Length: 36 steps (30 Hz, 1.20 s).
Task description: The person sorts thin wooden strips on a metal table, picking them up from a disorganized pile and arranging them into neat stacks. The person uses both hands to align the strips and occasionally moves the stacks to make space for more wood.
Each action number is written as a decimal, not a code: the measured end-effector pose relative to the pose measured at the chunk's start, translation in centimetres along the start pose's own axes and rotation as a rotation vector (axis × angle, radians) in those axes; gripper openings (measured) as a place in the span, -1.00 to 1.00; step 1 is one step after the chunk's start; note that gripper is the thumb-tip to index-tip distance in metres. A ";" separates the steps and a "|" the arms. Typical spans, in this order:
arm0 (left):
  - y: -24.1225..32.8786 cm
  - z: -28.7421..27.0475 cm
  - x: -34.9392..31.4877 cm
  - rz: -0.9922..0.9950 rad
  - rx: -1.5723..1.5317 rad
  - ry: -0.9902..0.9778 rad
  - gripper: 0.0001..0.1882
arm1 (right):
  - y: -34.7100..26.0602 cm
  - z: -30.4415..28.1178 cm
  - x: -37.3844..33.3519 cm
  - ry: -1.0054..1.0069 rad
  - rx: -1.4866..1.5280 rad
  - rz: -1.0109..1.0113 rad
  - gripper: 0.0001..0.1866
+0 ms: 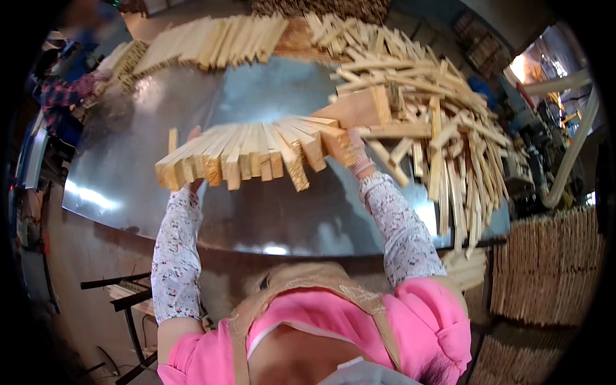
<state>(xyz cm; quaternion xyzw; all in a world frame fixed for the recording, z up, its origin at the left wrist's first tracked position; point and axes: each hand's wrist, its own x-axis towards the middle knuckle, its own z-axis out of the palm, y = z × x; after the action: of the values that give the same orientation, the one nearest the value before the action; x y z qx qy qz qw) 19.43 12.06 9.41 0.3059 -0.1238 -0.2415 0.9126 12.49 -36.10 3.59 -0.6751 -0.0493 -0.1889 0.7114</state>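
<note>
A row of pale wooden strips (250,151), fanned slightly with uneven ends toward me, is squeezed between my two hands above the metal table (269,218). My left hand (195,185) closes on the row's left end, its fingers mostly hidden by the wood. At the other end my right hand (359,156), in a light glove, presses against the outermost strip. A wide wooden piece (356,108) lies just beyond the right end of the row. One short strip (172,140) stands out at the row's far left.
A loose heap of wooden strips (443,122) covers the table's right side. Strips in a neat row (212,42) line the far edge. A person (61,93) works at the far left. Stacked wood (545,269) stands at right, a black metal frame (131,298) at lower left.
</note>
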 end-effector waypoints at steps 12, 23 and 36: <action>-3.1 -5.5 -9.0 -0.517 2.302 0.027 -0.27 | -0.5 2.3 -19.3 -0.457 -1.284 0.026 -0.26; -4.7 -9.6 -13.5 -0.479 1.840 0.450 -0.31 | -0.8 4.3 -25.1 0.051 -0.495 0.852 -0.16; -9.5 3.8 -10.1 -0.461 2.301 0.378 -0.09 | -1.4 8.2 -14.8 -0.020 -0.583 0.858 0.19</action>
<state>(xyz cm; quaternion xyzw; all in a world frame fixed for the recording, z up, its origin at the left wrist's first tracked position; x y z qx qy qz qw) 5.91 8.78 5.66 0.9916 -0.0735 -0.0981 0.0402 -0.15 -25.06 0.82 -0.8064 0.2798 0.1203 0.5069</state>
